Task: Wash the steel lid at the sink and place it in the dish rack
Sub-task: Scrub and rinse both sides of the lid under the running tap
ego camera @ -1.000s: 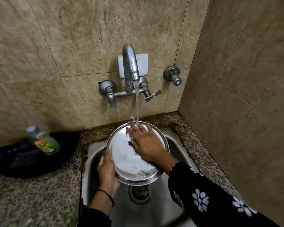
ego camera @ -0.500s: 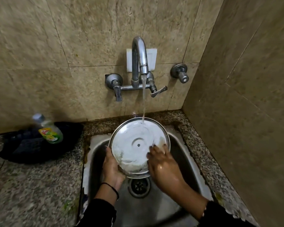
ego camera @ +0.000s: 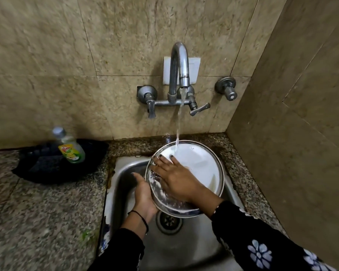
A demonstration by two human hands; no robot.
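Observation:
The round steel lid (ego camera: 204,163) is tilted over the steel sink (ego camera: 125,169), its inner face toward me. Water runs from the wall tap (ego camera: 179,61) onto its upper part. My left hand (ego camera: 143,194) holds the lid from below at its left lower rim. My right hand (ego camera: 174,177) lies flat on the wet inner face, fingers spread toward the upper left. The drain (ego camera: 169,222) shows just under the lid. No dish rack is in view.
A bottle of dish soap (ego camera: 70,146) stands on a dark cloth (ego camera: 47,165) on the granite counter (ego camera: 37,212) left of the sink. A second valve (ego camera: 227,89) sticks out of the back wall. The tiled side wall (ego camera: 292,133) is close on the right.
My right hand slid from the lid's lower right edge up across its inner face. The lid shifted right under the stream and the view moved slightly.

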